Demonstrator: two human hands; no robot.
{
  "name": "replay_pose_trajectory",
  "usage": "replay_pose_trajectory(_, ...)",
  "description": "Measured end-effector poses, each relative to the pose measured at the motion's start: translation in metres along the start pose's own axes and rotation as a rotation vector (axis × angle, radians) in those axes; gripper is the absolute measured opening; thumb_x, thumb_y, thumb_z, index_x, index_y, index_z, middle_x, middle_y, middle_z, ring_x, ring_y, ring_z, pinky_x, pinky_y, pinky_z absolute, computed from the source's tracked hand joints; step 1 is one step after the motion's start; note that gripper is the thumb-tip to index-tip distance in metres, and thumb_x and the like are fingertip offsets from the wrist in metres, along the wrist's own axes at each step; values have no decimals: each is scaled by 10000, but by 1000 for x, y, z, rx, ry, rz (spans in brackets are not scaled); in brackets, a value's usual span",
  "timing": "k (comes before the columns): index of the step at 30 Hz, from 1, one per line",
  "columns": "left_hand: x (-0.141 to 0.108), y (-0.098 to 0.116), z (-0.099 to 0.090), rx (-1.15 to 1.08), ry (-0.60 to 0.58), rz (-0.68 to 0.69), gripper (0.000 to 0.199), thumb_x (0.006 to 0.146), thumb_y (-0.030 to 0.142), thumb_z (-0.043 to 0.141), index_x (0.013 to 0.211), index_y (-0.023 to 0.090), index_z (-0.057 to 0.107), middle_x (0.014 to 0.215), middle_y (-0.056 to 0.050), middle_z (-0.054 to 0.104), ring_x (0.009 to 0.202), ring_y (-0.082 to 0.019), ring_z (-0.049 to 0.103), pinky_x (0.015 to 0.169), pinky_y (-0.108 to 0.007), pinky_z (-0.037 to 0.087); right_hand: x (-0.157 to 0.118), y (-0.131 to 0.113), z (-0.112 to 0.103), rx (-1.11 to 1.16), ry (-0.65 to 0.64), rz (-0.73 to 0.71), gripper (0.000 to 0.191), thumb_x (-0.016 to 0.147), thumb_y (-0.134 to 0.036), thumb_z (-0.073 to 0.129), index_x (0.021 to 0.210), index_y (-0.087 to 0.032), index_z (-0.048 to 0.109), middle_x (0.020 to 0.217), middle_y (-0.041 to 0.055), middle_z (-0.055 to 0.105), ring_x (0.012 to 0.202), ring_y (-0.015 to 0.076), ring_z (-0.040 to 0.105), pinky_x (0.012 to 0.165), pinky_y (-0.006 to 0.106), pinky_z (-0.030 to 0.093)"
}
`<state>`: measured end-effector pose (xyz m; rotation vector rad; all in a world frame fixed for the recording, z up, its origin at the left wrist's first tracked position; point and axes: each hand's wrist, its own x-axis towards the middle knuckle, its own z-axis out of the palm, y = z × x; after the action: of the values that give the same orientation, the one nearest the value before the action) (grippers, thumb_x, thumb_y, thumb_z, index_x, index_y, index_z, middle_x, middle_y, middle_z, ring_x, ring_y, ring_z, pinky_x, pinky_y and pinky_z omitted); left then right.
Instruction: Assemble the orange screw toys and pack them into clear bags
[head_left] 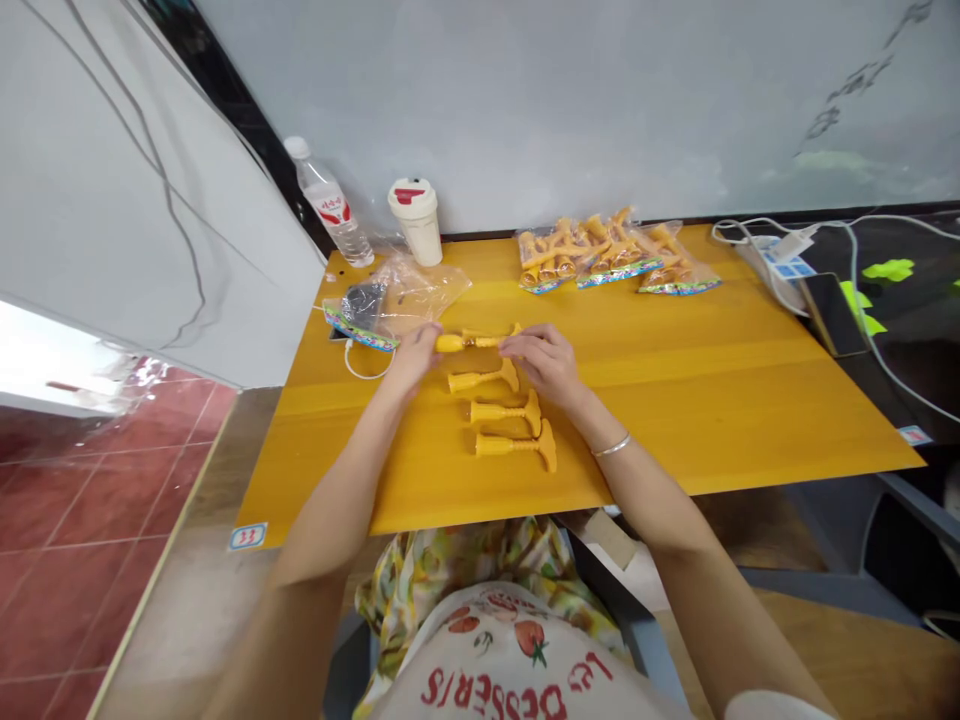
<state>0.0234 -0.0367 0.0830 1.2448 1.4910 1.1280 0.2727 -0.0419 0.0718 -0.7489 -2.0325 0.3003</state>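
Between my two hands a yellow tool (469,343) lies sideways over the table. My left hand (417,355) has its fingers closed on the tool's thick left end. At the other end, my right hand (546,360) pinches it, and the fingers partly hide that end. Another yellow piece shows just behind it, partly covered. Nearer to me lie three T-shaped yellow tools in a column: an upper one (484,378), a middle one (506,411) and a lower one (517,447), their crossbars towards the right.
An opened clear bag (409,300) lies at the back left, near a water bottle (334,210) and a white cup (418,222). Filled bags of yellow tools (615,255) stand along the back. A power strip (784,262), cables and a phone (832,315) are at the right.
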Motion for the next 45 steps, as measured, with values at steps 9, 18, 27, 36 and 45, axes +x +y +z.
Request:
replay_pose_trajectory(9,27,-47,-32,407,239,362,220,839,333,647,965,205,519,820,-9,554,706,-164,522,784,-343,490,-7,69,-18,-111,335,431,264,949,-453,555,967,-234,701,919,55,721,827,196,582,752,336,514)
replay_pose_trajectory(18,40,-68,-29,678,218,524,163,889,248,530,1040,190,559,1078,-136,624,1110,-312,565,1016,-490,441,-17,104,-24,93,357,783,440,837,-478,651,1147,-170,603,691,-18,603,550,127,431,582,285,458)
replay_pose_trajectory(27,21,-43,-7,691,97,669,386,955,386,518,1279,179,551,1326,-164,578,1292,-312,491,1135,-510,355,-23,113,-28,-202,276,778,361,851,-327,573,1171,-164,607,896,73,669,828,226,620,873,425,508)
replay_pose_trajectory(36,19,-37,12,860,-140,690,393,903,217,548,1289,251,615,1309,-96,661,1361,-335,451,1180,-598,241,-20,102,-28,-393,173,682,335,877,-259,524,1182,-147,605,1147,192,656,1119,318,568,1053,564,385)
replay_pose_trajectory(45,6,-24,13,680,-33,757,322,1001,349,424,1245,213,582,1300,-113,642,1242,-274,530,1123,-479,345,1,41,-4,186,133,665,529,872,-655,549,1159,-218,634,965,77,699,747,195,568,756,359,487)
